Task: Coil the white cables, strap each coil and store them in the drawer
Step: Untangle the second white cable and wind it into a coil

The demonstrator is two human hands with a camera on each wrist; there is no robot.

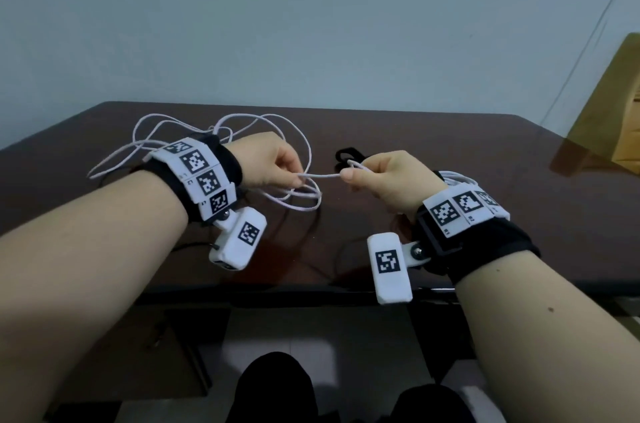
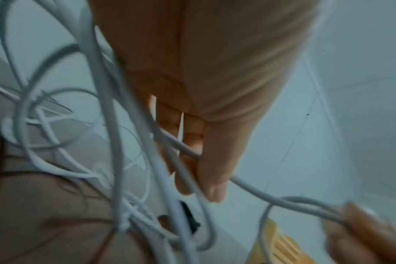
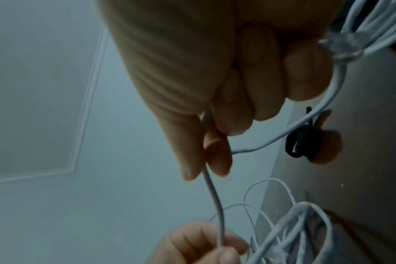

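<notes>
Left wrist view is smeared w/ blur; white cable [image 2: 115, 142] loops run off its edges. Left wristband [image 1: 201, 176] hides part of the tangle. Black strap [image 1: 346, 156] sits half behind right hand [image 1: 391, 180].
</notes>
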